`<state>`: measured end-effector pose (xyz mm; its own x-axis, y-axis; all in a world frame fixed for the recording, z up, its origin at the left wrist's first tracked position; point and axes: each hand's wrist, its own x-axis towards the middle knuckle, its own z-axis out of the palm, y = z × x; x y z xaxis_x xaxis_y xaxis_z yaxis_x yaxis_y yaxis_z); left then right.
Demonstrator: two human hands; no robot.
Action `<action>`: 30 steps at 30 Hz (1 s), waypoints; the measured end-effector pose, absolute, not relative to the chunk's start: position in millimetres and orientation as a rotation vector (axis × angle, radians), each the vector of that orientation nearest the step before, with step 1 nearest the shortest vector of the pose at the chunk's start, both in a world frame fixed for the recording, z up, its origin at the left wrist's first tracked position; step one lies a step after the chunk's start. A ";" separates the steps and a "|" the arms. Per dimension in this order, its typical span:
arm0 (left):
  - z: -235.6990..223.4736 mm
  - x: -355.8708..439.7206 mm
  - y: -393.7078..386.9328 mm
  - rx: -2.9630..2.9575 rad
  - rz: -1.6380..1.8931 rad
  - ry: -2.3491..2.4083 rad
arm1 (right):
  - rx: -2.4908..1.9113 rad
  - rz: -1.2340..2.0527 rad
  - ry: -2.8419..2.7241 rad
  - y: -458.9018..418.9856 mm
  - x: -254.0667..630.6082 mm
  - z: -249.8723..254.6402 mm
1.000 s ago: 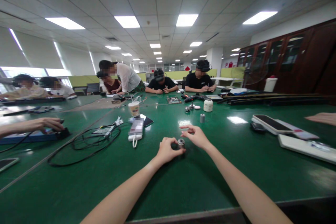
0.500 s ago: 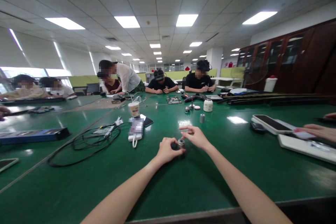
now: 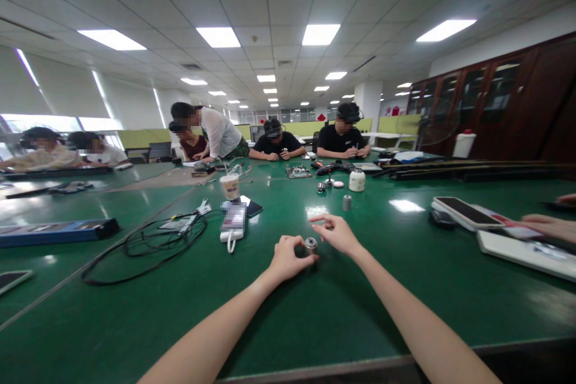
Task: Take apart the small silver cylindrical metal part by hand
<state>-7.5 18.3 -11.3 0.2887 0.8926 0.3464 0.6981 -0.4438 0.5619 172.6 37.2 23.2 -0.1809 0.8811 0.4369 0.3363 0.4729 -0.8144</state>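
A small metal cylinder (image 3: 311,246) stands upright on the green table (image 3: 279,324), with a ring-like top that has a dark centre. My left hand (image 3: 288,259) is closed around its left side, thumb in front and fingers behind. Just up and to the right, my right hand (image 3: 336,233) hovers apart from the cylinder, index finger stretched out, fingers apart and nothing visible in them. A second grey metal cylinder (image 3: 347,203) stands farther back on the table, beyond my right hand.
Behind are a white jar (image 3: 357,180), small black parts (image 3: 321,187) and a circuit board (image 3: 299,171). Left lie a drink cup (image 3: 230,185), a white power bank (image 3: 232,229) and a black cable (image 3: 135,279). Another person's hand (image 3: 546,225) is at right, near phones (image 3: 468,213). Co-workers sit across.
My right hand's fingertips have drawn slightly away from the cylinder's top, which now shows more fully. My left hand keeps its hold in the same place.
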 end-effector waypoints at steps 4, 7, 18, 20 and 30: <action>-11.7 -5.5 17.0 2.259 0.912 1.462 | -1.021 0.716 -1.740 37.3 171.3 23.2; -12.2 -5.2 17.0 2.257 0.910 1.462 | -1.004 0.737 -1.753 36.6 170.3 22.9; -14.3 -6.8 19.3 2.243 0.948 1.460 | -1.013 0.715 -1.760 37.1 170.9 22.5; -14.7 -7.0 19.3 2.237 0.965 1.465 | -1.013 0.714 -1.766 37.2 171.2 22.2; -12.6 -8.0 18.3 2.234 1.074 1.381 | -1.003 0.726 -1.752 36.8 170.0 23.0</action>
<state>-8.0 18.3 -12.6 0.2572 0.8621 0.4366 0.6359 -0.4912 0.5953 170.0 36.8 23.0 -0.2059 0.8735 0.4412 0.3052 0.4857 -0.8191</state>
